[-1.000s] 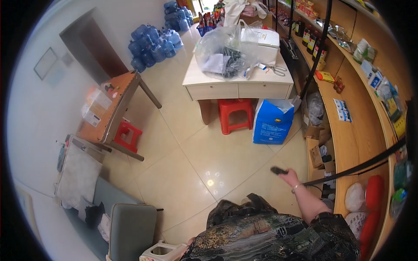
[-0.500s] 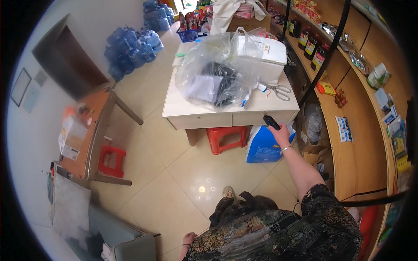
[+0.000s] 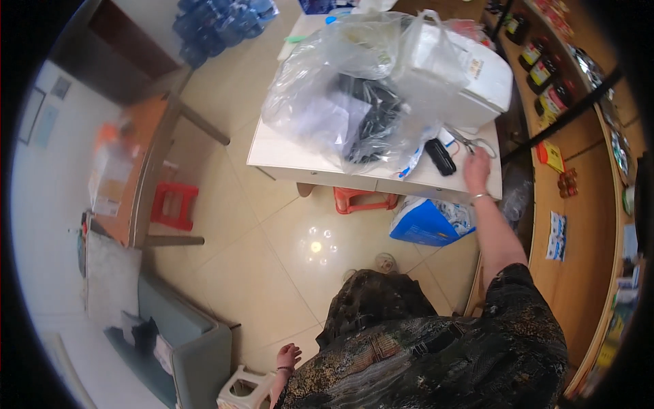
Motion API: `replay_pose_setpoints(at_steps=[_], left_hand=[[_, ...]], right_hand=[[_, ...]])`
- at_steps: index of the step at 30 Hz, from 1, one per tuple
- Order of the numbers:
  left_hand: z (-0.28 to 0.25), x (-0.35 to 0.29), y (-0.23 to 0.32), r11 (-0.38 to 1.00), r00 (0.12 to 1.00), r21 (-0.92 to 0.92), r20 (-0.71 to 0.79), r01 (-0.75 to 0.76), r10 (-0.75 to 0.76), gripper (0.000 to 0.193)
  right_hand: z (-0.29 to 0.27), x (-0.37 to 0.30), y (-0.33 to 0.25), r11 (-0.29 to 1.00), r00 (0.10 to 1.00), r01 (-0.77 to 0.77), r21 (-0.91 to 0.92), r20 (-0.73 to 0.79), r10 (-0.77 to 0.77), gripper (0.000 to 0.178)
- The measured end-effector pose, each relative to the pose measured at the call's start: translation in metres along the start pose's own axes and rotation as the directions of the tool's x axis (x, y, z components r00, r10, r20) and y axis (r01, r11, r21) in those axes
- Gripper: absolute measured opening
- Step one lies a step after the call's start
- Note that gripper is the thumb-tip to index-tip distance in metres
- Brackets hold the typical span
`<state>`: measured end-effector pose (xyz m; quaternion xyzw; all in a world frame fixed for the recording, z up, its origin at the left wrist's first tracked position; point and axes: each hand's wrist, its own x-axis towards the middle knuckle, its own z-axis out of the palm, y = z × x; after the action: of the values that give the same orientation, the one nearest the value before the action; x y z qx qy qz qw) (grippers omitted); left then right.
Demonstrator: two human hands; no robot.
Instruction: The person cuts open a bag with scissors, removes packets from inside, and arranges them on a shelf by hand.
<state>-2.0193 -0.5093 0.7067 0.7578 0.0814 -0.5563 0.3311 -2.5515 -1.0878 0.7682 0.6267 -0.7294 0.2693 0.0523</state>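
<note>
At the table's near right corner, my right hand [image 3: 477,170] has its fingers closed on the handles of metal scissors [image 3: 485,145]. The blades point away, partly hidden beside the bag. Just left of this hand lies a black oblong case-like object [image 3: 441,157]; its exact kind I cannot make out. A large clear plastic bag [image 3: 306,102] with dark and white contents covers much of the pale table [image 3: 272,151]. Low at my left side hangs my left hand [image 3: 289,356], holding nothing, its fingers loosely curled and a little apart.
A white box [image 3: 480,71] stands behind the scissors. Below the table are a red stool [image 3: 364,200] and a blue package [image 3: 426,225]. Shelves with jars [image 3: 545,71] line the right. A brown table [image 3: 146,163], grey sofa [image 3: 204,347] and pale stool [image 3: 246,387] are at left.
My right hand has set the black object down on the table and moved to the scissors. I have come closer to the table. The left hand's fingers have loosened.
</note>
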Motion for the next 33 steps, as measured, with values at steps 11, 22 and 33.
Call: replay_pose_setpoints(at_steps=[11, 22, 33], left_hand=[[0.065, -0.01, -0.028, 0.962, 0.996, 0.273, -0.081, -0.01, 0.034, 0.029], [0.094, 0.009, -0.041, 0.985, 0.974, 0.166, -0.211, -0.052, 0.087, 0.027], [0.059, 0.052, -0.051, 0.998, 0.993, -0.022, -0.103, 0.056, -0.058, 0.023]], right_hand=[[-0.025, 0.039, 0.03, 0.955, 0.849, 0.294, -0.046, 0.47, -0.239, 0.021], [0.014, -0.022, 0.168, 0.824, 0.828, -0.264, 0.502, 0.556, -0.073, 0.035], [-0.034, -0.091, 0.138, 0.416, 0.491, -0.842, 0.343, 0.807, 0.329, 0.024]])
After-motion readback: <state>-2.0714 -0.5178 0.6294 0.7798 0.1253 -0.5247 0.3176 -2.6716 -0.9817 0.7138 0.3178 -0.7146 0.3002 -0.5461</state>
